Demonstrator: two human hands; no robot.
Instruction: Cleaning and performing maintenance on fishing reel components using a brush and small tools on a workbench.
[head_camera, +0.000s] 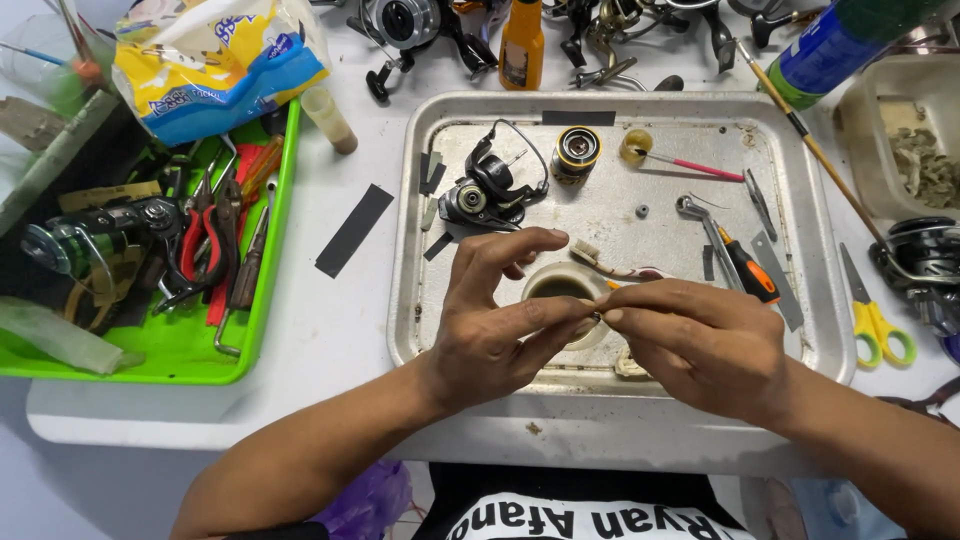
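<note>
Left hand (500, 330) and right hand (690, 335) meet fingertip to fingertip, each grip pinched shut on a tiny metal part (597, 317), held above the small round cup (560, 290) in the dented metal tray (800, 300).

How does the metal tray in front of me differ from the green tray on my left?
The metal tray is silver-grey, with reel parts spread sparsely; the green tray is bright plastic, piled with pliers and tools. Both hands work over the metal tray, none over the green. Both are shallow, rimmed and rest on the white table.
</note>
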